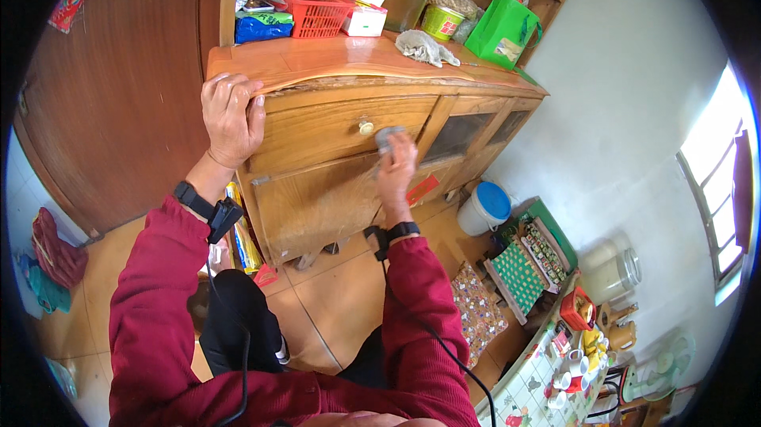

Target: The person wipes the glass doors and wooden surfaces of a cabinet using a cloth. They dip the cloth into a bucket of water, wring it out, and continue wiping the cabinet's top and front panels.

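A wooden cabinet with a drawer stands in front of me. My left hand rests on the front left corner of its top, fingers hooked over the edge of an orange-brown sheet covering. This covering bulges up along the front. In my right hand is a grey cloth, pressed on the drawer front just right of a pale round knob. The right hand is slightly blurred. Another greyish-white cloth lies crumpled on the cabinet top.
Behind on the top stand a red plastic basket, a white box, a yellow-green tub and a green bag. A white bucket with a blue lid and a woven-seat chair are right. Mugs crowd a table.
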